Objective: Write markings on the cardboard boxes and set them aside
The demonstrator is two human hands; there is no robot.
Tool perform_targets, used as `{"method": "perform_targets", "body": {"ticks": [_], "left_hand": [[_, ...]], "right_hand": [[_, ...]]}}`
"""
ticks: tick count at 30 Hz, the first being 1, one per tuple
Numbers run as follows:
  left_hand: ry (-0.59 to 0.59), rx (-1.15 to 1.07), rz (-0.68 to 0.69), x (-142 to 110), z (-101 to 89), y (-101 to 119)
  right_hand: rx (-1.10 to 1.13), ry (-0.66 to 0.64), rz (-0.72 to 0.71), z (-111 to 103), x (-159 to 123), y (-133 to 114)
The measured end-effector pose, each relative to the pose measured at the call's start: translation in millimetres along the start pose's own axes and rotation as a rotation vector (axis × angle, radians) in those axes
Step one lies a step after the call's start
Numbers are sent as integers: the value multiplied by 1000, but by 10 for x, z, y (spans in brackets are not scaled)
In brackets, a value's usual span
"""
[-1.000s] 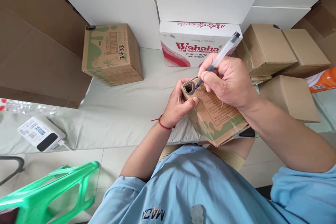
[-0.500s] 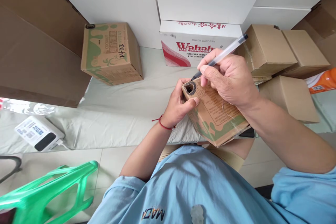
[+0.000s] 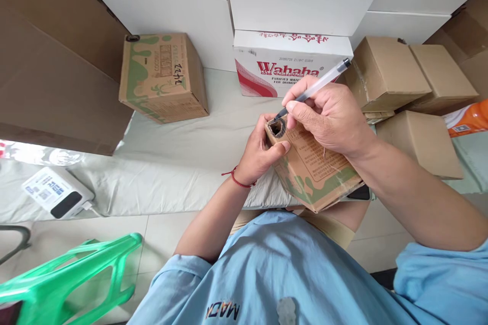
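A brown cardboard box with green print tilts at the table's front edge, close to my body. One corner of its top face has a hole ringed with dark ink. My left hand grips that corner, thumb on the near side and fingers round the far side. Between the fingers and thumb of my right hand is a pen with a clear barrel and black ends. Its tip meets the far rim of the hole. Part of the box's top is hidden under my right hand.
A second printed carton, marked 2422, stands at the back left. Behind my hands is a white Wahaha water box. Plain brown boxes crowd the right. A white device lies left, above a green stool.
My right hand has shifted slightly left, and the pen tip has moved left along the hole's far rim. My left hand and the box have stayed nearly still.
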State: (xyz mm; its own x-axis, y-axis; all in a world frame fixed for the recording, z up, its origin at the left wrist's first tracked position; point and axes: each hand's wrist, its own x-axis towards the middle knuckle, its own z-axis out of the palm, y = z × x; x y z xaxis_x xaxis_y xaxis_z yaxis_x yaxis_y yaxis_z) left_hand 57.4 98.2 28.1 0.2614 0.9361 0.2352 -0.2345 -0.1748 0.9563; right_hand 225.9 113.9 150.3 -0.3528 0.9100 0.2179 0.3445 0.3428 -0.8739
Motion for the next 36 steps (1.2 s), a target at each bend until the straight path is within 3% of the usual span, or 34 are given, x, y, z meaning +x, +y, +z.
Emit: {"method": "perform_targets", "body": {"ticks": [8,20,23,26,30,33,36], "left_hand": [[20,27,8,-3,4,5],[38,30,-30,-5,40,-14],[132,82,-62,-104,71,-25],[280,218,-135,-365,22,-41],[257,175,-347,-856,-101,-49],[147,79,-449,-1098,-86,-6],[15,-49,-432,-1068,35,51]], "right_hand": [[46,97,59,-3,-8,5],[-7,189,-27,-4,-31,77],[11,369,-134,-69,-58,76],[-10,655,-261,-206,-224,52],[-193,912,-180,-412,-682,174],[-174,850,18,-486,-1041,381],[-155,542,263,-455,-1265,527]]}}
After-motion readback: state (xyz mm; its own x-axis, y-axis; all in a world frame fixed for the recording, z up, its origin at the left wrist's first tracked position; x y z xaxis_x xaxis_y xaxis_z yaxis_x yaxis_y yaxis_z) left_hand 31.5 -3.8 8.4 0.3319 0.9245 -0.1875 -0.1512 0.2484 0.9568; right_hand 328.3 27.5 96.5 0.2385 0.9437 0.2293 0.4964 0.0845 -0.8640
